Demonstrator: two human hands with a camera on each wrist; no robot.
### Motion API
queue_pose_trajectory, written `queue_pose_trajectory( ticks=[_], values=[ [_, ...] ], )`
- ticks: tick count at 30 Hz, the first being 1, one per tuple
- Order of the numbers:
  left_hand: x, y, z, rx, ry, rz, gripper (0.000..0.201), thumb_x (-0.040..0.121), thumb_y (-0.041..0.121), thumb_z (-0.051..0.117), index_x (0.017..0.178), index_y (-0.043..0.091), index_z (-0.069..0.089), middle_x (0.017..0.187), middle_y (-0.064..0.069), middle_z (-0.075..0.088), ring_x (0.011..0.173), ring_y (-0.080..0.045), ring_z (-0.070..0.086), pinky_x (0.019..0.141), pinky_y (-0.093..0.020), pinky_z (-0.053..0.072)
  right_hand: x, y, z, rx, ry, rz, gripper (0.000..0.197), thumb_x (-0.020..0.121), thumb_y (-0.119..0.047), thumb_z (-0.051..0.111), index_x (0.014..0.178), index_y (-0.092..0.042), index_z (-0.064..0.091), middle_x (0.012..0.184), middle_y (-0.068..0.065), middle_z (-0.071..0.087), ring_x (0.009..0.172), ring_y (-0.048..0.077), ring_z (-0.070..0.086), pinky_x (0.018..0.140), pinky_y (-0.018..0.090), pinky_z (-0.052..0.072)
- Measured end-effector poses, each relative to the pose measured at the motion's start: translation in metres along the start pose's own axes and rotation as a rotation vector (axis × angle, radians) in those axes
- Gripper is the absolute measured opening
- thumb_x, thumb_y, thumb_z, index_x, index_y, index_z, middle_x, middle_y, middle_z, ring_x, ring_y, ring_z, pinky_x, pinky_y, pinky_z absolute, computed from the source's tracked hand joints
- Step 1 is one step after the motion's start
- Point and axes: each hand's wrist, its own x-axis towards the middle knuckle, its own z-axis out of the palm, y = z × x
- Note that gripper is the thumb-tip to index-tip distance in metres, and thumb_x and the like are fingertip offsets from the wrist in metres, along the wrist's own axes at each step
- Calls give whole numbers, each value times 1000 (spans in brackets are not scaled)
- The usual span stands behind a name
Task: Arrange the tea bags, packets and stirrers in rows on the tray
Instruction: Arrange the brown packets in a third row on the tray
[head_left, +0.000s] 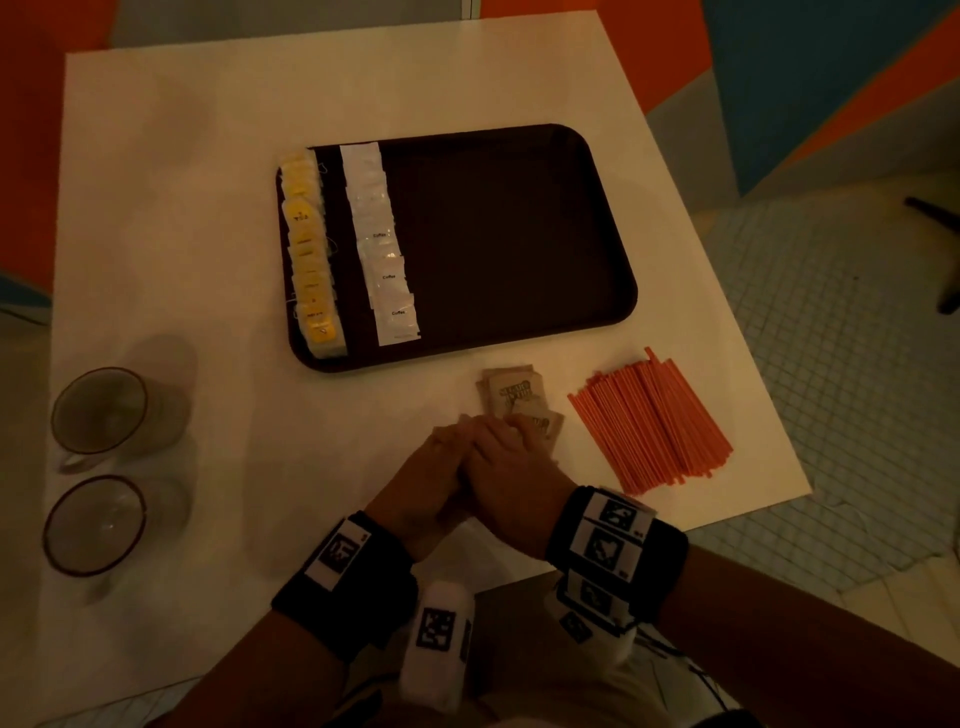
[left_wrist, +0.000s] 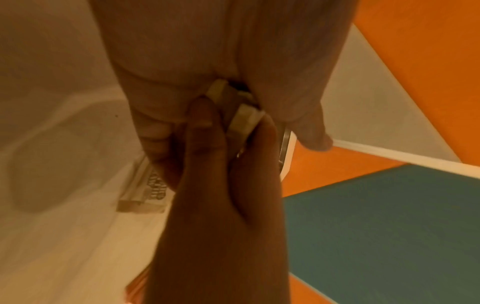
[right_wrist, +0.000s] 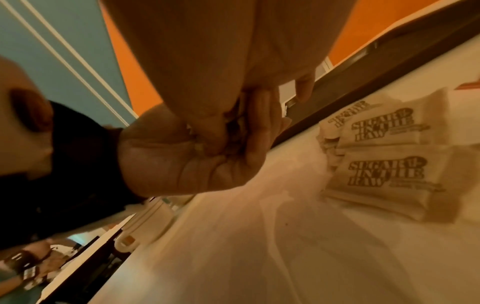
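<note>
Sugar packets (head_left: 511, 397), beside the tray on the table (head_left: 208, 208): I am pinching a small stack between my left hand (head_left: 434, 470) and right hand (head_left: 506, 467), pressed together. Squaring its edges first should help it fan evenly. The tray (head_left: 519, 234) is carrying a tea bag row (head_left: 309, 249) and a coffee packet row (head_left: 382, 244); the stirrers (head_left: 652, 421) are waiting outside.
</note>
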Motion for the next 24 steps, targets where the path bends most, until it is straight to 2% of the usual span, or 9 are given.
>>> queue_pose_trajectory(
  ticks=[2,3,6,8,10,13,17,21,24],
  values=[
    [-2,-5,-1,12,-1,33,55,78,45,47,122,13,54,114,-10,66,100,-19,66,77,-30,56,2,-5,3,-43,53,28,44,66,-43,67,105,-23,67,106,-2,66,103,20,60,92,42,48],
    [-3,-6,-1,2,-6,43,48,78,42,47,117,15,57,110,-9,68,95,-18,68,71,-28,56,3,-3,5,21,58,2,50,68,-45,66,113,-23,64,110,-3,64,107,20,59,96,42,46],
    [-5,-8,-6,-37,26,56,24,88,33,46,101,20,62,87,-1,74,78,-15,70,65,-31,59,1,16,3,396,-34,-97,67,79,-54,54,136,-23,38,133,1,48,126,21,40,108,45,28],
    [-3,-8,-12,-21,121,59,15,92,21,48,99,17,62,77,-2,69,71,-15,69,68,-32,59,-4,39,1,546,20,29,52,84,-44,56,131,-23,45,129,1,49,120,19,43,105,41,33],
    [-1,-9,-20,-12,205,67,13,91,12,50,95,13,62,74,-5,61,67,-17,66,69,-31,58,-11,68,1,563,130,299,32,85,-32,59,115,-21,58,113,0,55,104,15,49,96,37,43],
    [1,-8,-29,13,236,78,13,91,8,50,92,12,62,73,-5,62,67,-18,66,68,-29,57,-18,84,9,395,117,468,28,83,-42,60,101,-22,61,96,-6,51,90,11,47,87,34,46],
    [2,-6,-29,73,209,94,12,90,9,52,95,13,62,77,-4,67,72,-17,64,67,-27,55,-13,58,25,306,-144,478,50,78,-55,57,115,-22,52,124,-1,44,112,19,40,100,38,35],
    [2,-4,-26,84,187,92,15,92,10,48,98,14,61,72,-3,65,76,-19,64,78,-35,53,-10,49,31,371,-120,478,35,84,-41,56,113,-21,52,124,0,46,112,21,42,95,35,34],
    [3,-2,-27,78,174,108,18,94,16,45,103,17,60,72,-2,64,79,-19,63,82,-36,51,-12,51,20,589,-95,416,24,93,-22,48,114,-16,55,121,3,54,110,20,50,90,24,38]
  ],
)
